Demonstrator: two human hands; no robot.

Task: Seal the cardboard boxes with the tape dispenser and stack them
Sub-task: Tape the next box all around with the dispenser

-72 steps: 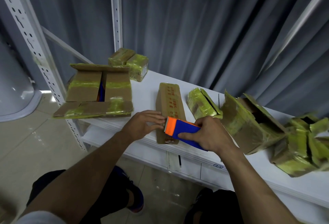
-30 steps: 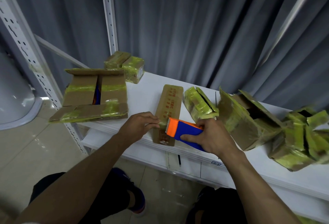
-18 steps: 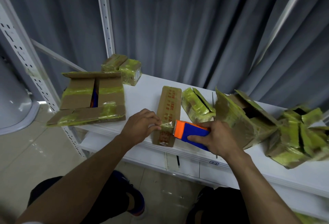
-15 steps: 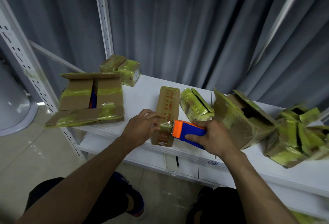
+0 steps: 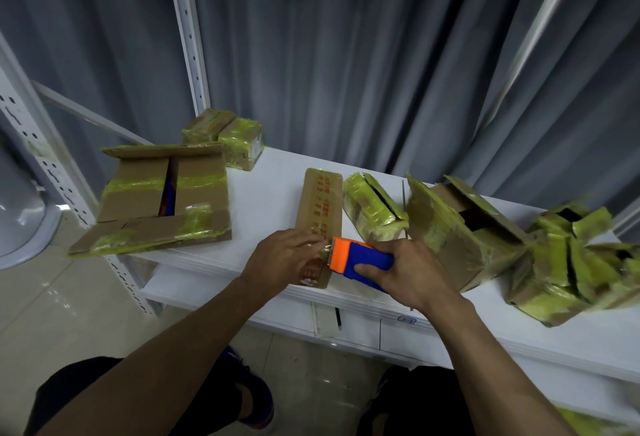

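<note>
A long narrow cardboard box (image 5: pixel 320 205) with red print lies on the white shelf (image 5: pixel 273 193), its near end at the front edge. My right hand (image 5: pixel 410 271) grips the blue and orange tape dispenser (image 5: pixel 356 259), held just above the box's near end. My left hand (image 5: pixel 284 257) rests on the box's left side, its fingertips pinching the short clear tape end at the dispenser's orange mouth.
A wide flat box (image 5: pixel 162 196) with open flaps lies at the shelf's left end. Two small taped boxes (image 5: pixel 228 137) stand behind it. To the right sit a small taped box (image 5: pixel 374 210), a large open box (image 5: pixel 464 231) and a crumpled taped box (image 5: pixel 568 259). Grey curtains hang behind.
The dispenser pulled a little to the right of my left hand, drawing out a short stretch of tape, then came back close. The box has not moved; my head tilted slightly.
</note>
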